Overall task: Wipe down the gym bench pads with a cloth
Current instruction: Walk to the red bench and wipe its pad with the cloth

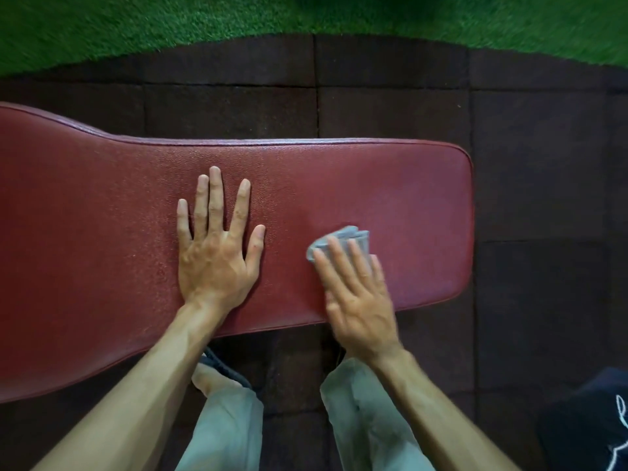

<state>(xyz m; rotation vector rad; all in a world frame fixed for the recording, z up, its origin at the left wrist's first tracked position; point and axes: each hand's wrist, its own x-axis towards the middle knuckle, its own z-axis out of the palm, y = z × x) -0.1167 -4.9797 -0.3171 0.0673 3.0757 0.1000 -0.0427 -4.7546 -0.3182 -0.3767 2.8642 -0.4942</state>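
Nearest the camera, two legs in pale trousers (221,433) and a sandalled foot (210,372), planted on dark rubber floor tiles (530,205) just short of the bench pad's near edge, close enough to lean over it. To the right of the legs, a dark bag or garment (591,423) with white marks, too cropped to identify. Rising from the near edge onto the red bench pad (102,232), two bare forearms. Left hand (217,246) pressed flat on the pad near its middle, fingers spread wide and straight, gripping nothing; probably there as a prop, taking body weight and steadying the bench. Right hand (356,290) further toward the pad's rounded right end, close to the near edge, fingers extended and lying flat on top of a folded grey cloth (343,241), pinning it against the vinyl rather than clenching it; flat pressure suits wiping, spreading contact across the surface. Blurred, so likely mid-stroke. Cloth poking out just past the fingertips, touching the pad. Faintly duller patch on the pad beyond the cloth, possibly damp, not certain. Wider left part of the pad showing no clear sign of wiping either way. Beyond the pad's far edge, more dark tiles, and past those a strip of green artificial turf (136,25).
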